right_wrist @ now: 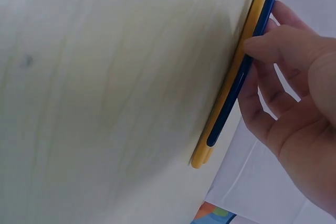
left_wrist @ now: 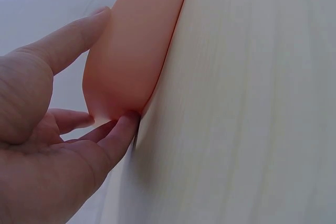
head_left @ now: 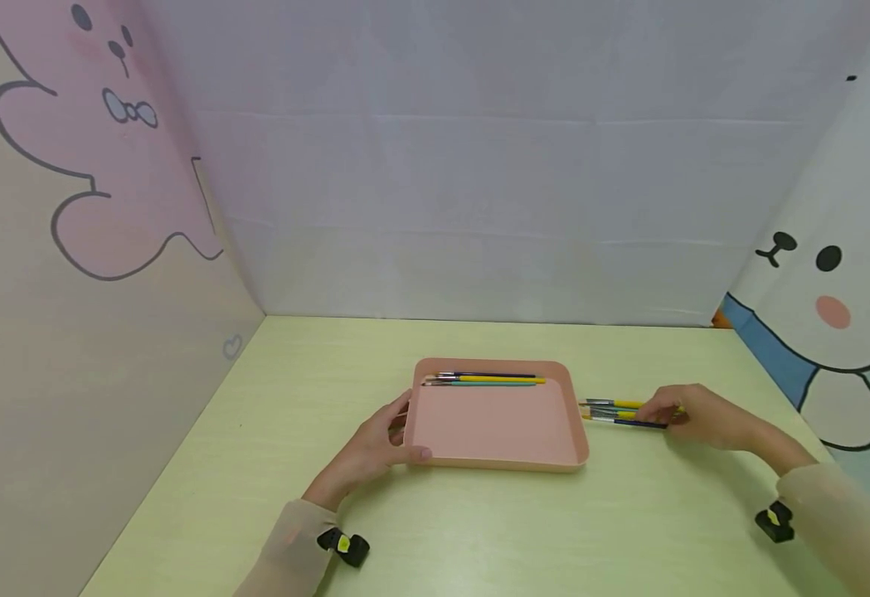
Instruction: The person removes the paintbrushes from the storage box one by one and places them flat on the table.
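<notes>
A pink rectangular tray lies on the table, and my left hand grips its near left corner. The thumb touches the rim while the other fingers bend against the side and lower edge. Along the tray's far side lie a dark paintbrush, a yellow paintbrush and a teal one. To the right of the tray, my right hand pinches a dark blue paintbrush between thumb and fingers. Yellow-handled paintbrushes lie right beside it, bristles toward the tray; the hand partly hides them.
The pale wood-grain table ends at a whitish sheet behind. Sheets with cartoon animals stand at the left and right sides. A black wrist device is on the left sleeve, another on the right.
</notes>
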Demonstrator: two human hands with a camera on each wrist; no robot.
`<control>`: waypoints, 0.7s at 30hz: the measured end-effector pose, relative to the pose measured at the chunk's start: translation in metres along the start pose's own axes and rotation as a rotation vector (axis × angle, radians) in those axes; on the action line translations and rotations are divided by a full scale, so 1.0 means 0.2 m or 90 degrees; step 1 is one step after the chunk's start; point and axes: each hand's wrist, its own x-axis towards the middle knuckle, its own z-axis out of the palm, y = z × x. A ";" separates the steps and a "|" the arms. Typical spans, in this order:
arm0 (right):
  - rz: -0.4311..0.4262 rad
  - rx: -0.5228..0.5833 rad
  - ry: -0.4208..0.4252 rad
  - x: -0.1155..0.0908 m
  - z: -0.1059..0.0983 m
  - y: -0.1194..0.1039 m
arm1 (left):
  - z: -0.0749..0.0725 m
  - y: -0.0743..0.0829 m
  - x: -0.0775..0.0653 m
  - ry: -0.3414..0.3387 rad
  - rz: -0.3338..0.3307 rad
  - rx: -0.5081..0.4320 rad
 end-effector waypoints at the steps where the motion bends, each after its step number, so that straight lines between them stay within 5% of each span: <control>1: 0.001 -0.001 -0.001 0.00 0.01 0.00 | 0.00 0.00 0.00 0.000 0.000 -0.001; 21: 0.022 -0.067 0.006 0.01 0.05 0.00 | 0.01 0.01 0.00 0.005 -0.008 0.002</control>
